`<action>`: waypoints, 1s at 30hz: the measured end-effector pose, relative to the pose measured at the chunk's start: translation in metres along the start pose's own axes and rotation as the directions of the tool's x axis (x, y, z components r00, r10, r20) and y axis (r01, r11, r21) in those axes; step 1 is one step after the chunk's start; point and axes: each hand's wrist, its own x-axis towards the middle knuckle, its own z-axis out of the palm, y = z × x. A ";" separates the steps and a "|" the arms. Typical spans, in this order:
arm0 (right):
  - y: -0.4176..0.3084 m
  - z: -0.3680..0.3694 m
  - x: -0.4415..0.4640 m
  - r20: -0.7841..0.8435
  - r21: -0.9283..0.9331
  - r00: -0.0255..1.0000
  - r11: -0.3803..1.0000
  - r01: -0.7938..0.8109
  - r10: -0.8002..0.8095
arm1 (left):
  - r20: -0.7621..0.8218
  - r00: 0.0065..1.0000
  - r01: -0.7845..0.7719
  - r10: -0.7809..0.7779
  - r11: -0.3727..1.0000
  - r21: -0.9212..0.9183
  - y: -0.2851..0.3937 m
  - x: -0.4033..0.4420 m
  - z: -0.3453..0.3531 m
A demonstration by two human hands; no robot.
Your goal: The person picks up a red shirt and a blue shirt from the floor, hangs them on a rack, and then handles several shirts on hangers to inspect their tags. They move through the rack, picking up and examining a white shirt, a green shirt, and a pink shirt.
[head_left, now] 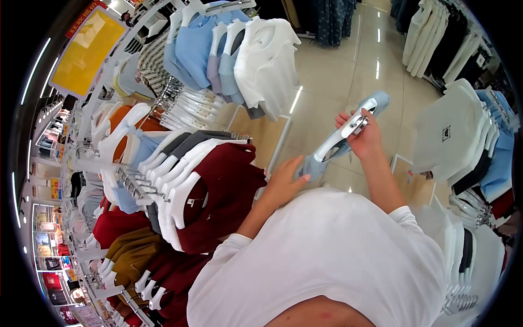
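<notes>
1. From where I stand, the light blue garment (312,170) is in front of the person's body, above the tiled floor (321,71), draped on a white hanger (333,143) that slants up towards the right
2. The right hand (366,135) is closed around the middle of the hanger, by its metal fitting (358,126), fingers curled; that looks a sound place to grip, since both ends stay free
3. The left hand (284,179) is partly open at the lower end, thumb and fingers apart and touching the blue cloth; whether it pinches the cloth firmly I cannot tell
4. To handle this well, I judge, the right hand should keep the hanger steady while the left works lightly along the edge, smoothing rather than tugging, so the neckline does not stretch or slip off the end
5. The left forearm reaches up and inward from the lower left, its wrist near the dark red garments (220,191)
6. The right forearm rises more steeply and reaches farther out, wrist bent inward, with its palm turned towards the hanger
</notes>
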 end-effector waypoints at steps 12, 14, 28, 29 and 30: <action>-0.012 0.036 0.036 0.071 0.077 0.990 0.989 -0.125 0.120 | -0.016 0.981 0.195 -0.195 0.975 0.107 0.014 0.070 0.001; -0.009 0.043 0.044 0.067 0.081 0.987 0.985 -0.150 0.145 | -0.072 0.984 0.174 -0.163 0.967 0.186 0.010 0.082 -0.003; -0.010 0.103 0.135 0.294 -0.678 0.899 0.734 -0.043 0.324 | -0.305 0.936 0.183 -0.175 0.983 -0.004 -0.029 0.160 -0.087; -0.016 0.105 0.143 0.309 -0.788 0.902 0.612 0.066 0.302 | -0.290 0.937 0.200 -0.193 0.980 -0.007 -0.028 0.162 -0.093; -0.019 0.109 0.152 0.331 -0.817 0.927 0.546 0.189 0.175 | -0.279 0.937 0.215 -0.210 0.976 -0.012 -0.026 0.166 -0.099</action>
